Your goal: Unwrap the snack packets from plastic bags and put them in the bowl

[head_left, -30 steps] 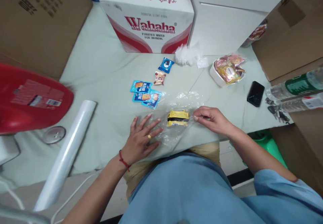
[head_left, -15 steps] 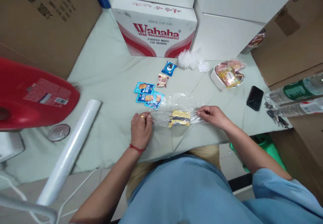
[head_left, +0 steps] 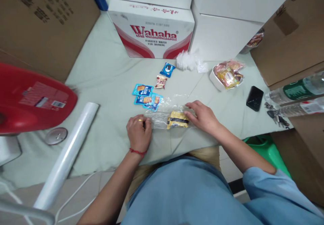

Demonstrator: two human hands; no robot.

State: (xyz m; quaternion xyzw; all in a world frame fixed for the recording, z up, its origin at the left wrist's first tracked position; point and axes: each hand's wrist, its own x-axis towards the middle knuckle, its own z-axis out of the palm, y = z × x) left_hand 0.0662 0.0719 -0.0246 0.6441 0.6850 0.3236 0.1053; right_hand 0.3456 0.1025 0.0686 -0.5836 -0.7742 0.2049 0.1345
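A yellow snack packet (head_left: 177, 119) with a dark band lies on clear plastic film (head_left: 158, 119), partly covered by it, near the table's front edge. My left hand (head_left: 138, 132), with a ring and a red cord bracelet, is closed on the film's left end. On the other side, my right hand (head_left: 202, 117) has thumb and forefinger apart at the packet's right edge, over the film. Just beyond the film lie several blue snack packets (head_left: 144, 90), a small cream and red packet (head_left: 161, 82) and a darker blue packet (head_left: 167, 69).
A roll of plastic film (head_left: 68, 154) lies left, beside a round lid (head_left: 56, 136) and a red container (head_left: 32, 100). A Wahaha carton (head_left: 154, 32) and crumpled plastic (head_left: 188, 61) stand behind. Rightward are a white bowl of snacks (head_left: 214, 79), a black phone (head_left: 254, 98), keys (head_left: 277, 117) and bottles (head_left: 298, 91).
My right hand has let go of the film's right end and moved left to the yellow packet, its fingers spreading. The film is slacker and folded over the packet's right side. My left hand stays.
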